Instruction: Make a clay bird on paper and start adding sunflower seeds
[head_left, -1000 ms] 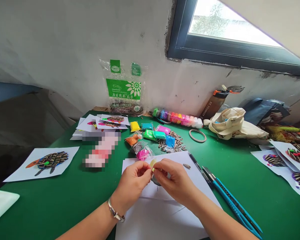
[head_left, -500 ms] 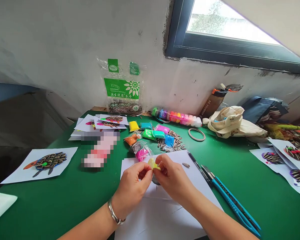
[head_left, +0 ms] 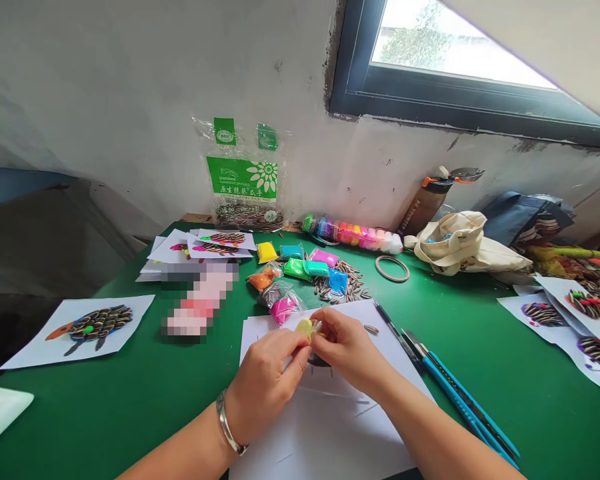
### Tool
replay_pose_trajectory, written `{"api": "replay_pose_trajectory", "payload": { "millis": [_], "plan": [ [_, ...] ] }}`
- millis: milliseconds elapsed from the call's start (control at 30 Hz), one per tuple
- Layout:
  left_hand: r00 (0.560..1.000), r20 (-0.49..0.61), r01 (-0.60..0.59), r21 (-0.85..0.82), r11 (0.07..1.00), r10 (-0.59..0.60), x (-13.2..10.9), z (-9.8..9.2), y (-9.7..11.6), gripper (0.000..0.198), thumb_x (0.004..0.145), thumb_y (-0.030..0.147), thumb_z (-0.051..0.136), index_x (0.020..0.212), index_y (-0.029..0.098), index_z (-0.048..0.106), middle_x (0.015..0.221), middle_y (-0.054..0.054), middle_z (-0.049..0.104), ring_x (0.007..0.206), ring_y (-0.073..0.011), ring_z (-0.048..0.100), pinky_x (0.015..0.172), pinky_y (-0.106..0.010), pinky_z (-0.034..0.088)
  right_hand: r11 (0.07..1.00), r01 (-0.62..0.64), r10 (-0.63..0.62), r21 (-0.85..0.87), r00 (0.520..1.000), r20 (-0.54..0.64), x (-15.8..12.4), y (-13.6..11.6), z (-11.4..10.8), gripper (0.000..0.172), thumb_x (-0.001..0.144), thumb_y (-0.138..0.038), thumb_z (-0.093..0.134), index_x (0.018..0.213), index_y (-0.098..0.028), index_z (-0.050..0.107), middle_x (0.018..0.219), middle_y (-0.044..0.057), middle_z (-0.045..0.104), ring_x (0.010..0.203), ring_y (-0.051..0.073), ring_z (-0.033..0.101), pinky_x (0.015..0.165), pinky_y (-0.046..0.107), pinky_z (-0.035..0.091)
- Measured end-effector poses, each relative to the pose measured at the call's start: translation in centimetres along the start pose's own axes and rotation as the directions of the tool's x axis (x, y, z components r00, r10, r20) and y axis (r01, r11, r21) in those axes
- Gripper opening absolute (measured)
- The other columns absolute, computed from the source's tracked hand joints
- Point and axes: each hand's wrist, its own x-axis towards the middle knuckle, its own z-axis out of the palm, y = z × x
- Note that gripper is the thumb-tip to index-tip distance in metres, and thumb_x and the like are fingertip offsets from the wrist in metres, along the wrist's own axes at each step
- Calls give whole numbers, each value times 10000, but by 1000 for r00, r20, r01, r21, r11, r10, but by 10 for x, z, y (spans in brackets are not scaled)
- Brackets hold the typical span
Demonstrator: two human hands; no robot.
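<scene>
My left hand [head_left: 266, 381] and my right hand [head_left: 349, 350] meet over a stack of white paper [head_left: 330, 427] on the green table [head_left: 130, 400]. Both pinch a small lump of yellow clay [head_left: 305, 327] between their fingertips, in what looks like a clear wrapper. A dark shape on the paper [head_left: 320, 362] shows just under the hands. My left wrist wears a silver bracelet [head_left: 226, 424]. Packets of coloured clay [head_left: 300, 269] and a heap of sunflower seeds [head_left: 350, 283] lie just beyond the paper.
A blue utility knife [head_left: 460, 407] and a pen lie right of the paper. Seed pictures on paper [head_left: 87, 323] sit at left, back left and far right [head_left: 570, 313]. A seed bag [head_left: 245, 180], clay tubs [head_left: 353, 235], tape ring [head_left: 393, 268], bottle [head_left: 433, 193] and cloth bag [head_left: 463, 247] line the wall.
Both hands have stayed together over the paper, working the yellow clay. The view has shifted slightly and the hands sit a little lower over the sheet.
</scene>
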Motion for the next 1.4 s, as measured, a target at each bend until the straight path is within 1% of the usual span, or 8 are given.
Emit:
{"api": "replay_pose_trajectory", "payload": {
  "millis": [167, 300, 433, 567, 767, 900, 1133, 1400],
  "plan": [
    [1000, -19, 3, -9, 1000, -3, 8, -16, -3, 528, 864, 403, 637, 1337, 212, 502, 1357, -101, 547, 1257, -262, 484, 1048, -376, 393, 990, 61, -83, 127, 982, 172, -5, -14, -10, 115, 745, -99, 579, 818, -188, 584, 654, -62, 488, 601, 83, 414, 531, 199, 320],
    [966, 242, 143, -192, 971, -94, 14, -22, -1, 348, 874, 489, 586, 1051, 201, 667, 1001, -52, 682, 915, -212, 616, 787, -289, 501, 961, 87, -150, 262, 961, 231, -7, -22, -12, 98, 777, -172, 653, 872, -176, 628, 696, -42, 518, 625, 87, 431, 556, 209, 348],
    [949, 235, 271, -261, 926, -211, 14, -20, -1, 403, 840, 549, 595, 712, 167, 601, 707, 9, 547, 661, -138, 488, 592, -232, 408, 957, 134, -173, 256, 976, 134, -7, -16, -7, 142, 816, -245, 670, 933, -190, 610, 701, -40, 534, 619, 87, 437, 554, 214, 357],
    [931, 251, 346, -383, 857, -263, 11, -16, -3, 420, 802, 575, 628, 738, 163, 573, 684, 32, 461, 611, -113, 416, 529, -215, 335, 923, 84, -135, 375, 984, 113, -6, -12, -6, 208, 782, -320, 728, 846, -181, 588, 687, -41, 519, 597, 84, 445, 528, 211, 364],
    [925, 247, 375, -478, 795, -288, 10, -15, -3, 409, 787, 564, 656, 773, 161, 590, 689, 31, 449, 606, -110, 395, 515, -211, 316, 877, -112, -90, 467, 917, 389, -6, -28, -22, 250, 795, -374, 713, 906, -151, 684, 791, 22, 619, 702, 116, 546, 652, 254, 447],
    [927, 212, 374, -448, 812, -310, 10, -15, -5, 411, 795, 561, 649, 798, 152, 609, 718, 19, 467, 629, -119, 413, 535, -218, 337, 873, -67, -111, 484, 938, 329, -6, -26, -22, 225, 828, -353, 662, 958, -169, 650, 831, 20, 608, 697, 117, 560, 661, 272, 472],
    [931, 213, 362, -442, 821, -296, 9, -14, -4, 374, 803, 534, 656, 829, 161, 634, 692, 28, 455, 616, -114, 385, 524, -207, 325, 969, 247, -247, 11, 960, 130, -11, -23, -16, 56, 851, -161, 572, 883, -203, 588, 792, -15, 570, 693, 104, 492, 619, 220, 418],
    [901, 340, 416, -498, 761, -270, 10, -14, -3, 398, 803, 558, 641, 815, 161, 618, 697, 31, 457, 621, -113, 374, 522, -204, 311, 753, 559, -515, -348, 829, 218, -10, -21, -17, 147, 935, -210, 501, 851, -189, 620, 768, 28, 569, 677, 126, 504, 595, 232, 384]
  ]
}}
